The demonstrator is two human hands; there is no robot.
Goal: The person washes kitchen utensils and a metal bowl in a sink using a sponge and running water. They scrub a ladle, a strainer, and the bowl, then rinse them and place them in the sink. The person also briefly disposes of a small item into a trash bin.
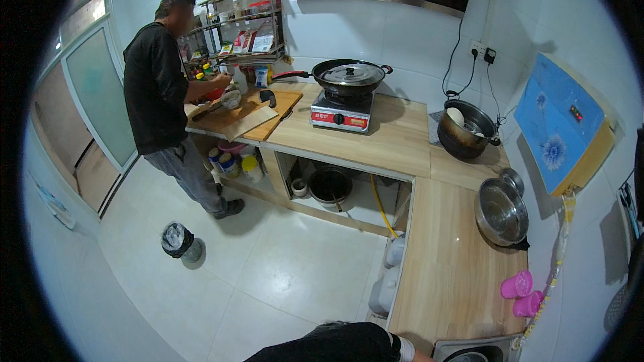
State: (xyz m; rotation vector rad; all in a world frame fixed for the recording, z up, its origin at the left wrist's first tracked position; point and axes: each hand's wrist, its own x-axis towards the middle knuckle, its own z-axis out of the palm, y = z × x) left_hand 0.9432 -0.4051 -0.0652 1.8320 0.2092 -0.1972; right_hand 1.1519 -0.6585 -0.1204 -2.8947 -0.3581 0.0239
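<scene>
Both my hands are out of view. A black sleeve of mine crosses the bottom edge, with a light cuff and a bit of bare forearm reaching toward a metal sink. Inside the sink a round metal vessel is partly visible, cut off by the frame. Two pink plastic cups lie on the wood-look counter beside the wall. Farther along it rest a stainless steel basin and a smaller metal bowl.
A portable gas stove carries a lidded wok. In the corner stands a blackened pot. A co-worker stands at a wooden cutting board with a cleaver. A lined bin is on the floor; a blue water heater hangs right.
</scene>
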